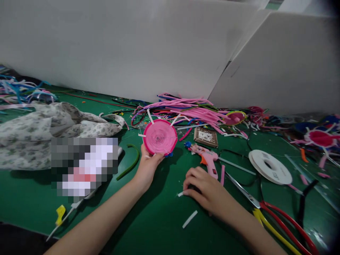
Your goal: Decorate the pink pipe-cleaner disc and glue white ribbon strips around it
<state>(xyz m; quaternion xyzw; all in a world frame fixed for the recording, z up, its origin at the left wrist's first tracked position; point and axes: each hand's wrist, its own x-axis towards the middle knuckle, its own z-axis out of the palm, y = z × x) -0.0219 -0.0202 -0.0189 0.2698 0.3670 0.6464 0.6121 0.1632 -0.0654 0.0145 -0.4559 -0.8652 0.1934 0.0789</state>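
Head cam only here, so going off the glue gun (pixel 209 161) as my landmark: the pink disc (pixel 159 138) sits left of it and a touch farther back, face tipped toward the wearer, with a few white tabs (pixel 150 117) sticking out around its rim. Left hand (pixel 147 168) has it gripped by the near edge, thumb over the front, fingers mostly hidden behind. Right hand (pixel 204 191) is just on the near side of the gun's handle, fingers curled in, and the tips look pinched together on a short white strip (pixel 180 194) poking out leftward; can't tell if it's off the table (pixel 148 226) or not. So that strip is right at the thumb tip, with the disc off to the far left of those fingers, across a gap. There's also a loose strip (pixel 190 219) nearer the wearer than the gun, long axis slanting away to the right, untouched, and the right hand is clearly the closer one.
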